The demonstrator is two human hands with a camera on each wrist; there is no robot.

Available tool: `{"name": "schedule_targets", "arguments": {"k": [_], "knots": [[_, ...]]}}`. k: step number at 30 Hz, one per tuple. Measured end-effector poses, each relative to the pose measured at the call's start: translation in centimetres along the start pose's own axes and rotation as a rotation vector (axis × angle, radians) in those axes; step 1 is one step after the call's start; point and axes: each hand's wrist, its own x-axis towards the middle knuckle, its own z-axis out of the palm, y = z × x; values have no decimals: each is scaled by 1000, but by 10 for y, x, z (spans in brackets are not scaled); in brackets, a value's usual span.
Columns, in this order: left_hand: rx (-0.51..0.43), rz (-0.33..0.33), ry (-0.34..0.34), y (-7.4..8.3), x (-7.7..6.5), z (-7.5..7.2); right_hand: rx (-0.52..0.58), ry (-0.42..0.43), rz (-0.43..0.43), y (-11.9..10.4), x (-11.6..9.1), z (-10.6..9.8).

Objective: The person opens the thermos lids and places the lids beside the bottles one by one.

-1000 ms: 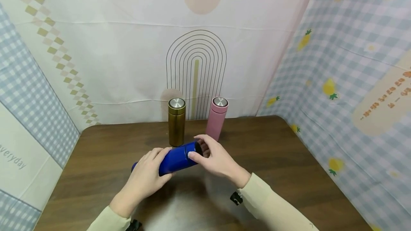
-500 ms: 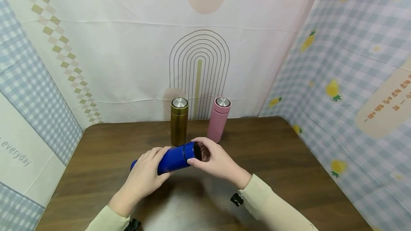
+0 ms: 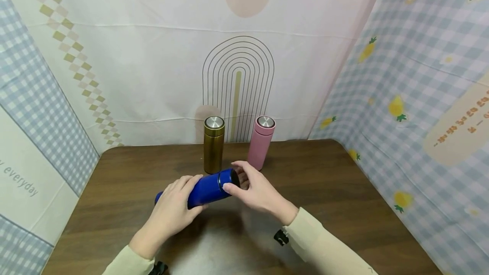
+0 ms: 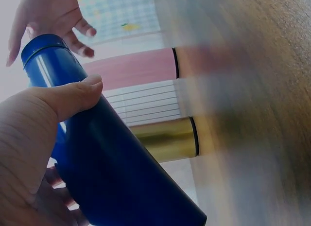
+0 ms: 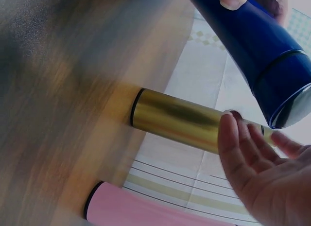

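My left hand [image 3: 171, 205] grips the body of a blue thermos flask [image 3: 208, 191], which is held tilted over the table with its lid end to the right and higher. In the left wrist view the thumb lies across the front of the blue body and the other fingers wrap behind it. My right hand [image 3: 261, 190] is at the lid [image 3: 228, 177], fingers spread and loosely bent around the end. The right wrist view shows a gap between those fingers [image 5: 235, 150] and the lid.
A gold flask [image 3: 214, 152] and a pink flask [image 3: 260, 150] stand upright near the back edge of the wooden table [image 3: 324, 194], just beyond the blue one. Patterned cloth [image 3: 153, 75] hangs behind the table and along both sides.
Half a second ago the right fingers were closed round the lid; they have now loosened and spread from it. The left hand and the blue flask have stayed nearly still.
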Motion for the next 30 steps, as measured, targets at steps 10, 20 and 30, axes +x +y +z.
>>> {"name": "schedule_targets", "arguments": {"k": [10, 20, 30], "knots": [[17, 2, -17, 1, -1, -1, -28, 24, 75, 0, 0, 1], [-2, -22, -22, -2, -3, -1, -30, -73, -161, 4, -1, -3], [-10, -29, -38, 0, -4, -1, -41, -52, 68, 1, 0, 0]]}}
